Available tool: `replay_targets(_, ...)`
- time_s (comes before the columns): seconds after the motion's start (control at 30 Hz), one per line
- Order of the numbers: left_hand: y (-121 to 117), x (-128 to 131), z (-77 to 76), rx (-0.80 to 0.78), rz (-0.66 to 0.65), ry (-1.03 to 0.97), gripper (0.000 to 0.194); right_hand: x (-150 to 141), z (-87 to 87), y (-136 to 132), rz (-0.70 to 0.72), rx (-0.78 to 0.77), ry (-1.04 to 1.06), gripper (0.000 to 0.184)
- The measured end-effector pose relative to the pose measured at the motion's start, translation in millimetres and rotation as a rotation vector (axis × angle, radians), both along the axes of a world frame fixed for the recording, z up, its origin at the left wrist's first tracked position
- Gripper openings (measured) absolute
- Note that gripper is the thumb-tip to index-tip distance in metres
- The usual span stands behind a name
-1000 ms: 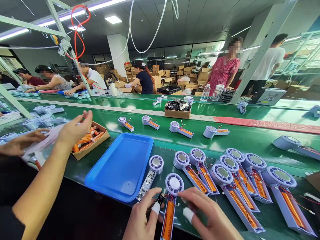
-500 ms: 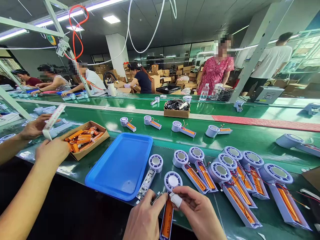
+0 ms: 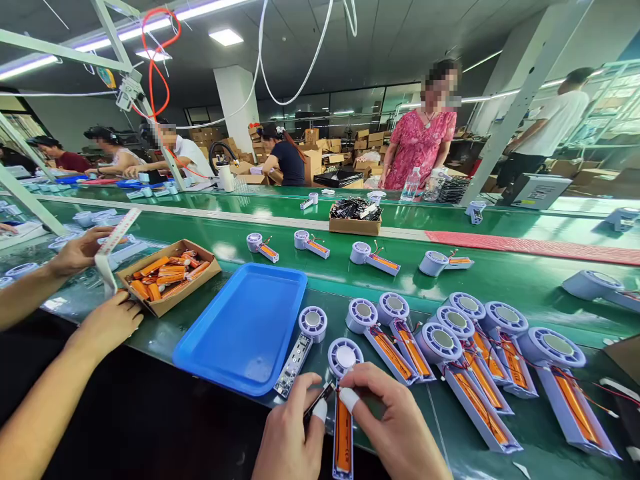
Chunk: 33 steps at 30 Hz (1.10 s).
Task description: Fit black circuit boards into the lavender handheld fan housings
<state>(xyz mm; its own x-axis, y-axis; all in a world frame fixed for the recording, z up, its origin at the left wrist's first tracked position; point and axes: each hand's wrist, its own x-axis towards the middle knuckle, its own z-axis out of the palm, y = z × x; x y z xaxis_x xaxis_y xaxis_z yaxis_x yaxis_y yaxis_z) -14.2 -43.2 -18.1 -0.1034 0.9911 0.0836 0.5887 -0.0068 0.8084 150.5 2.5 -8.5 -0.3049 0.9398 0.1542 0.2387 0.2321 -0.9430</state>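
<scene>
My left hand [image 3: 293, 427] is closed on a small dark circuit board [image 3: 320, 400], held at a slant; its thumb wears a white finger cot. Right beside it, my right hand [image 3: 397, 423] pinches at the thin wires [image 3: 339, 388] by the neck of a lilac handheld fan [image 3: 345, 357]; the fingertips partly hide them. A white cot also covers my right thumb. Below the round head, the fan's open handle holds an orange battery [image 3: 343, 433]. Left of it lies another fan [image 3: 313, 321] with a pale circuit board [image 3: 294, 367] in its handle.
A blue tray [image 3: 240, 333] lies left of my hands, beside a carton [image 3: 173, 280] of orange batteries. At far left, a co-worker's hands [image 3: 103, 320] hold a white strip [image 3: 113, 243]. Several battery-fitted fans [image 3: 455, 327] crowd the right. More fans [image 3: 370, 257] stand on the green belt.
The circuit board in my left hand has turned and shows more clearly. My right fingers have shifted slightly at the fan's neck. The co-worker's nearer hand has moved lower along the white strip.
</scene>
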Motion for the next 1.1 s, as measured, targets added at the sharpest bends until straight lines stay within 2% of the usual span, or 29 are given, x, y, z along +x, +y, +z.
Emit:
replay_targets(0.13,-0.3,5.8,5.0,-0.013,0.009,-0.132,0.020,-5.1,-11.4,-5.2,-0.076,0.298,-0.179,0.016)
replay_targets(0.23,-1.7,10.2,3.4,0.027,0.041,-0.198,0.018,-9.3,-19.5,-7.6,-0.142,0.405,-0.243,0.017)
replay_targets(0.47,-4.4,17.1,-16.7,0.166,0.096,-0.189,0.019,-23.6,-24.7,-13.1,-0.267,0.291,-0.218,0.013)
replay_targets(0.63,-8.8,22.3,-32.6,0.369,0.150,-0.056,0.024,-30.9,-39.4,-16.6,-0.340,0.358,-0.204,0.014)
replay_targets(0.73,-8.4,20.1,-29.3,0.380,0.149,-0.062,0.026,-26.3,-37.0,-11.6,-0.219,0.338,-0.153,0.012)
replay_targets(0.87,-2.5,9.0,-10.4,0.193,0.079,-0.219,0.017,-10.8,-17.1,3.2,-0.018,0.175,-0.079,0.010)
replay_targets(0.97,0.8,1.3,1.8,0.070,0.098,-0.300,0.015,0.7,-2.2,14.4,0.100,0.070,-0.080,0.012)
replay_targets(1.1,4.0,-2.0,6.1,0.068,0.088,-0.283,0.016,5.8,5.7,22.5,0.250,0.088,-0.145,0.021)
